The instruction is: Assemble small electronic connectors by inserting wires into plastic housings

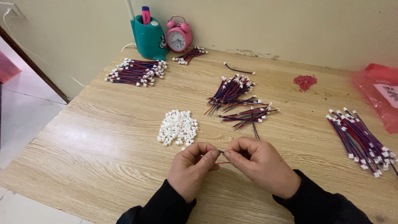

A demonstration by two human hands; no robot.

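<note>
Head view, looking down on a pale wooden table (103, 166). Left hand (191, 168) and right hand (259, 164) close together near the front edge, both in black sleeves, fingertips pinched shut on one short red and dark wire (222, 157) held between them; whether a plug sits at the pinched end, too small to tell. Just beyond the left hand, a heap of small white connector housings (178, 127). Farther back and a little right, a loose pile of red and dark wires with white plugs (238, 99), some strands splayed toward the hands. At the right edge, a neat bundle of finished wires (362, 141), with a red plastic bag (379, 93) behind it. Near that bag, a small patch of red bits (305, 81). At the back left, another stacked bundle (137, 71), a smaller bunch (188, 55) and a single stray wire (239, 70). Against the wall, a teal pen holder (149, 39) with a pink marker, and beside it a pink alarm clock (179, 36).
</note>
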